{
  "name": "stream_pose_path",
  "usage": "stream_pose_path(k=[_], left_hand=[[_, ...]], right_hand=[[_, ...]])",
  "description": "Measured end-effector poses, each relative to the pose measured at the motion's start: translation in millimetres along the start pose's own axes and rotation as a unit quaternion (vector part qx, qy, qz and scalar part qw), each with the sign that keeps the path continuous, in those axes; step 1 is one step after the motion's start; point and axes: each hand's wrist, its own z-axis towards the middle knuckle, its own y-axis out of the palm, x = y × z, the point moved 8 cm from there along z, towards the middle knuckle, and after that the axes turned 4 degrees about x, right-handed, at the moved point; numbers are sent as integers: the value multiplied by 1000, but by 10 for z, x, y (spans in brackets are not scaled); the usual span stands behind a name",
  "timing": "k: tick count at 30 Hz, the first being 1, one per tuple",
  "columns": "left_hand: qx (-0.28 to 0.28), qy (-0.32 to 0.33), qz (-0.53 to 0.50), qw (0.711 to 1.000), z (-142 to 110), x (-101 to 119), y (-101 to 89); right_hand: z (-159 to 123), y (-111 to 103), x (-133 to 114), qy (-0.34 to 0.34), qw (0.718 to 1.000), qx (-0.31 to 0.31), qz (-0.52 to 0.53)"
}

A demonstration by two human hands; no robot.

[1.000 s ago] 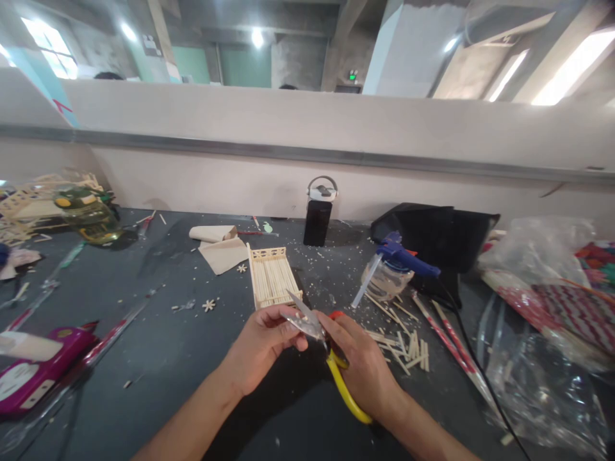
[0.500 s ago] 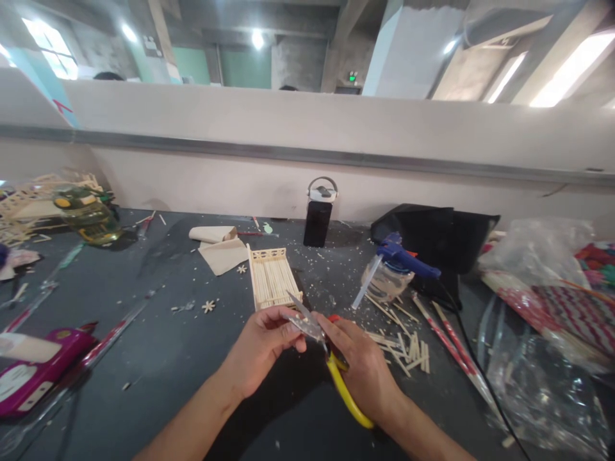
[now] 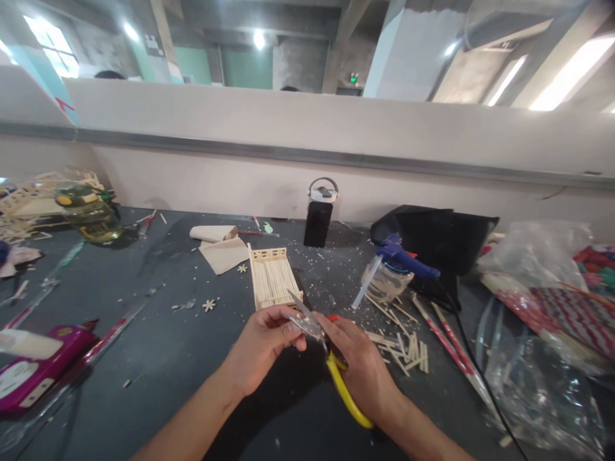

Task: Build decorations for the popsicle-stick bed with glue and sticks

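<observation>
In the head view, the right hand is wrapped around the yellow-handled scissors, whose parted blades point away and toward the left, raised over the dark table. The left hand has thumb and fingers drawn together right at the lower blade; whether they pinch a small piece or the steel itself (the spot is too small and blurred) I cannot tell. The nearest danger, I judge, is to those left fingertips: if the right hand squeezed while they sat so near the cutting edges, a nick would be easy. A short offcut could also spring away when snipped and be lost among the cut sticks beside the right hand. Just beyond the left hand lies a stick-built frame, and the upper blade's tip overlaps its near end in this view, touching or not is unclear; a careless forward push might knock its thin rails. Further right, a blue glue gun perches on a clear jar, and a snag on its black cord could pull it off.
</observation>
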Motion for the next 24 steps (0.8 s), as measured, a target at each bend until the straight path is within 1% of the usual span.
stream_pose_path(k=[4, 9, 13, 18, 21, 24], left_hand=[[-7, -2, -9, 1000, 16, -21, 4], [-19, -36, -37, 998, 28, -81, 18], [-6, -47, -38, 998, 11, -92, 7], [-4, -41, -41, 998, 10, -76, 30], [-12, -37, -46, 998, 10, -70, 50], [-8, -29, -46, 998, 6, -60, 49]], right_hand=[[11, 3, -5, 22, 999, -22, 32], [23, -27, -38, 21, 998, -11, 60], [13, -16, -34, 23, 997, 0, 68], [-18, 16, -20, 17, 998, 10, 56], [-22, 41, -2, 18, 999, 3, 26], [-13, 60, 8, 24, 1000, -10, -1]])
